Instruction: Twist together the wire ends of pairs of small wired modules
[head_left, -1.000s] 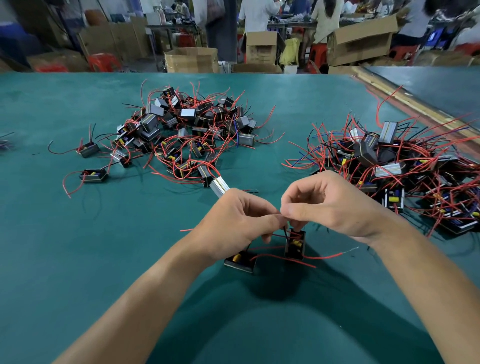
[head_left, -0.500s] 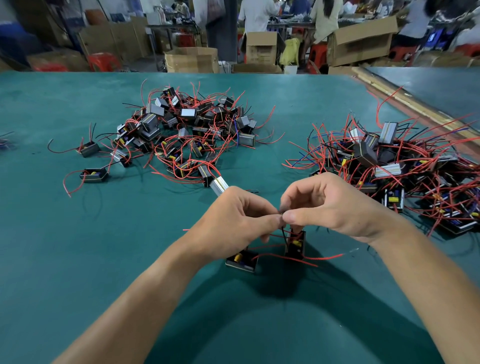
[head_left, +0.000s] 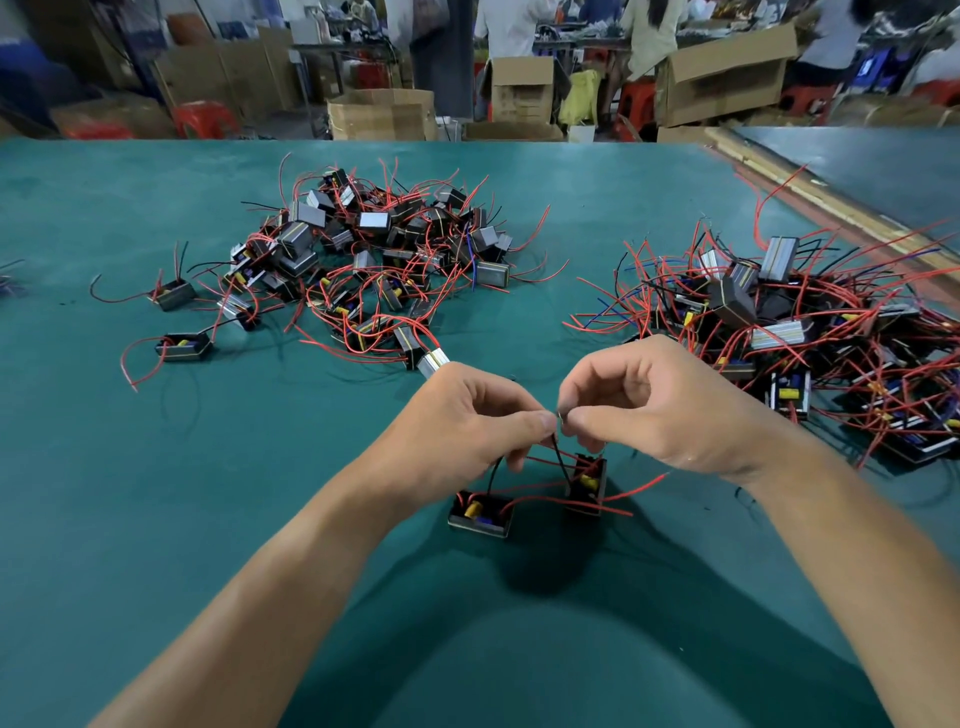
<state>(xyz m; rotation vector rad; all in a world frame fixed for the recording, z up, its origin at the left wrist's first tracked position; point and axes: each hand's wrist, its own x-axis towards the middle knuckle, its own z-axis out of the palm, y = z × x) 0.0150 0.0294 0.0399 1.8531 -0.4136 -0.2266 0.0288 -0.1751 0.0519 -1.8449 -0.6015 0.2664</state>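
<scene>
Head view, read from left to right: on the far left part of the green table (head_left: 156, 519) lies a loose heap of small black box modules (head_left: 374, 260) with red and black wires, and it looks the same as one second ago. Near the middle, the left hand (head_left: 467, 421) pinches between thumb and forefinger a thin black wire (head_left: 492, 475) that rises from the flat black module with a yellow part (head_left: 480, 514), which lies just below it. The bare wire ends (head_left: 560, 415) sit between the two hands. Half a second ago the thumbs were pressed together and hid this joint. Now a small gap shows it, so I judge that one twisting turn is finished and the fingers take a new hold. The right hand (head_left: 654, 410) pinches the joint from the other side, above the second black module (head_left: 587, 483), which stands on its edge as before. At far right, the bigger pile of wired modules (head_left: 779, 322) has not moved.
</scene>
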